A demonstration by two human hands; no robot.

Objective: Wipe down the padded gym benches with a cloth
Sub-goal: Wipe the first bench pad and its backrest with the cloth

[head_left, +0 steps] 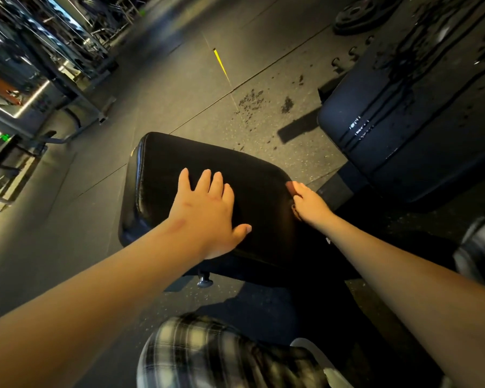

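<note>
1. My left hand (207, 208) lies flat on the black seat pad (163, 169), fingers straight and spread, thumb out to the right. It holds nothing, just presses on the vinyl.
2. My right hand (310, 204) is at the pad's right edge, fingers curled over it and bunched round the brown cloth (291, 188). Only a scrap of it peeks out at my fingertips.
3. The pad sits mid-scene, a metal knob (205, 282) poking out under its near side.
4. Far right, a second bench pad (403, 121) shows dark streaks and drops that look wet.
5. Dark specks (252, 102) dot the rubber floor (165, 93) beyond the seat pad.
6. Weight plates (359, 15) lie far right and racks (39, 57) stand far left.
7. Plaid fabric (207, 354) is nearest to me.
</note>
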